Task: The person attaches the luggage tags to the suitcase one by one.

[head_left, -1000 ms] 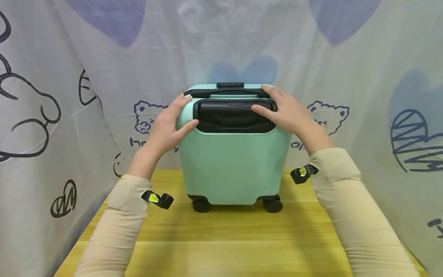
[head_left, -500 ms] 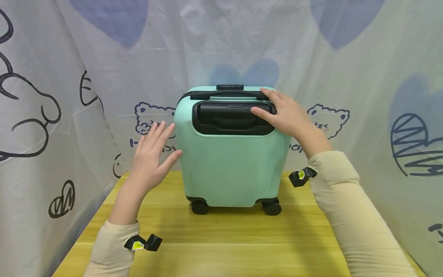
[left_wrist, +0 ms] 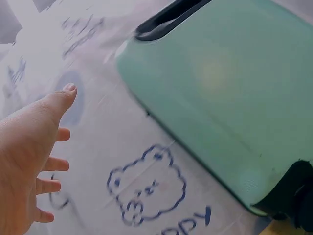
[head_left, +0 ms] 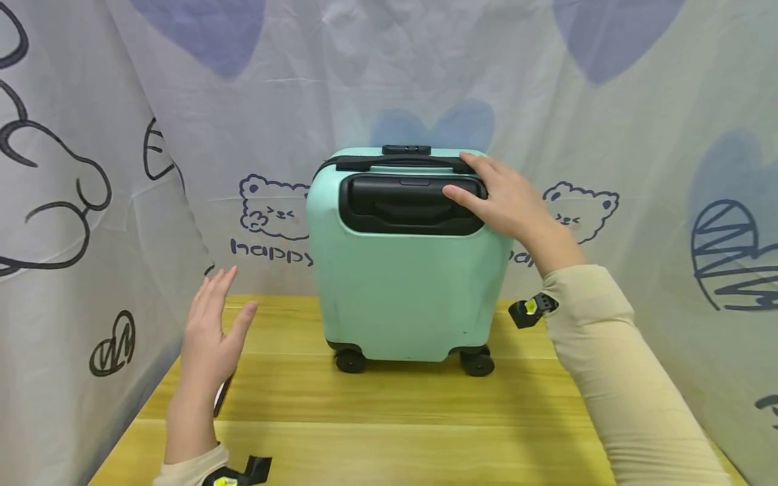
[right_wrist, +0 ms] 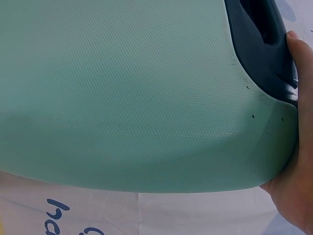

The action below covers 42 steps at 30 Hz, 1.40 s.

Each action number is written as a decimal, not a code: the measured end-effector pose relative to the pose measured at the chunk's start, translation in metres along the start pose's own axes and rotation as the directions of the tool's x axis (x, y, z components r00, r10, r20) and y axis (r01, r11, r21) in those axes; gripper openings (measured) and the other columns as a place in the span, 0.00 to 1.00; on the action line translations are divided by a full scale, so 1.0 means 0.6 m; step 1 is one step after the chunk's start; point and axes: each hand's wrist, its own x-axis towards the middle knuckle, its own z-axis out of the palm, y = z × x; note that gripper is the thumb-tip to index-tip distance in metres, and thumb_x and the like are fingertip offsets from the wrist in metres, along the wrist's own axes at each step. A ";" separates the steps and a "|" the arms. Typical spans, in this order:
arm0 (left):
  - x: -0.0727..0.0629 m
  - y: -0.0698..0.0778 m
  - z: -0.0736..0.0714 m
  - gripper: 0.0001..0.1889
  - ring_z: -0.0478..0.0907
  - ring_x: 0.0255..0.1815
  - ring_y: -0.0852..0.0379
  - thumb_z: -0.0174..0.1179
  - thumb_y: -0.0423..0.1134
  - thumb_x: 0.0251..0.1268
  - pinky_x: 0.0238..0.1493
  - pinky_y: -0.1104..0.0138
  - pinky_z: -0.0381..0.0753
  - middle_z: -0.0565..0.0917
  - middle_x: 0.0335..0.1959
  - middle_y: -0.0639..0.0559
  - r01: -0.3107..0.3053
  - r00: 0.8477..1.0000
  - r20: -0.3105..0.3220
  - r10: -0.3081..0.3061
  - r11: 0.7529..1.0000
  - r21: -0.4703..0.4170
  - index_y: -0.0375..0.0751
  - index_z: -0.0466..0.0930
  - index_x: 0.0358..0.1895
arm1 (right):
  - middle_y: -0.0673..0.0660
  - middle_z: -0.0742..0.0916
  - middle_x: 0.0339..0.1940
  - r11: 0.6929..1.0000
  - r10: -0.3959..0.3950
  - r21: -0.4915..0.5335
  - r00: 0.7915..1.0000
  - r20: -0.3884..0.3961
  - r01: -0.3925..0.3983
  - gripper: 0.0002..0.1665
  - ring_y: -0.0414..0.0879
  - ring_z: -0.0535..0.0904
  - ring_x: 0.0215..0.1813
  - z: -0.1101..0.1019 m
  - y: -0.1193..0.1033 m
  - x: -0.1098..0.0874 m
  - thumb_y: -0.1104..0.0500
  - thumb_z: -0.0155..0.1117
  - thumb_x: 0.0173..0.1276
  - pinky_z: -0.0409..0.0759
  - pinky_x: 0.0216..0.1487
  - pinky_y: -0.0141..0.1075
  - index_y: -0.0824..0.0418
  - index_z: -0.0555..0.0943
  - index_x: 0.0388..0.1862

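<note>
A mint-green suitcase (head_left: pixel 410 290) stands upright on its black wheels, its black front panel (head_left: pixel 413 206) facing me. My right hand (head_left: pixel 509 202) holds its upper right corner. The thumb lies on the panel's right end and a finger reaches over the top edge; the other fingers are mostly hidden. My left hand (head_left: pixel 209 337) is in the air left of the suitcase, apart from it, fingers extended and holding nothing. Close by its wrist, a thin flat object (head_left: pixel 222 397) with a dark edge and a pale face shows partly; its kind is unclear.
The suitcase stands toward the back of a yellow wooden table (head_left: pixel 389 425). Pale printed cloth (head_left: pixel 292 101) hangs behind it and along both sides. On the suitcase's top sit a black lock (head_left: pixel 406 150) and a carry handle (head_left: pixel 395 162).
My left hand has let go of the suitcase's upper left corner and moved down and left. The thin flat object has come into view. My right hand stays on its corner.
</note>
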 end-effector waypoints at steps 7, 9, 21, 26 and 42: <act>-0.035 -0.057 -0.009 0.29 0.51 0.79 0.40 0.51 0.50 0.74 0.72 0.36 0.49 0.59 0.77 0.46 0.209 0.972 -0.094 -0.214 0.976 -0.065 0.59 0.57 0.76 | 0.59 0.54 0.81 1.000 0.004 -0.001 1.000 0.001 -0.004 0.54 0.63 0.50 0.80 -0.003 -0.001 -0.001 0.18 0.37 0.62 0.50 0.74 0.64 0.40 0.45 0.80; -0.041 -0.073 -0.009 0.29 0.52 0.78 0.40 0.51 0.50 0.74 0.71 0.36 0.51 0.60 0.76 0.46 0.246 0.960 -0.117 -0.253 0.967 -0.069 0.59 0.58 0.75 | 0.58 0.54 0.81 1.000 0.004 0.001 1.000 0.002 -0.004 0.54 0.63 0.50 0.80 -0.003 -0.002 -0.001 0.18 0.37 0.62 0.50 0.74 0.64 0.40 0.45 0.80; -0.074 -0.192 0.028 0.29 0.59 0.71 0.31 0.52 0.52 0.73 0.69 0.37 0.54 0.68 0.70 0.34 0.349 0.929 -0.157 -0.335 0.934 0.072 0.44 0.65 0.72 | 0.57 0.55 0.81 1.000 0.003 0.029 1.000 -0.012 -0.002 0.53 0.62 0.50 0.80 0.004 -0.005 0.000 0.18 0.40 0.62 0.50 0.74 0.65 0.41 0.47 0.80; -0.095 -0.241 0.055 0.28 0.59 0.71 0.30 0.52 0.52 0.73 0.71 0.38 0.53 0.71 0.65 0.30 0.375 0.914 -0.203 -0.351 0.922 0.096 0.36 0.71 0.66 | 0.56 0.55 0.81 0.999 0.002 0.037 1.000 -0.016 -0.001 0.53 0.61 0.50 0.80 0.006 -0.004 0.000 0.19 0.41 0.62 0.51 0.74 0.64 0.41 0.48 0.80; -0.108 -0.306 0.097 0.45 0.37 0.76 0.25 0.41 0.68 0.69 0.68 0.30 0.38 0.49 0.75 0.26 0.515 0.784 0.155 -0.601 0.770 0.377 0.39 0.47 0.77 | 0.58 0.56 0.81 0.999 0.016 0.048 1.000 -0.027 -0.015 0.53 0.63 0.52 0.79 0.001 -0.004 -0.002 0.18 0.41 0.62 0.51 0.73 0.65 0.42 0.49 0.80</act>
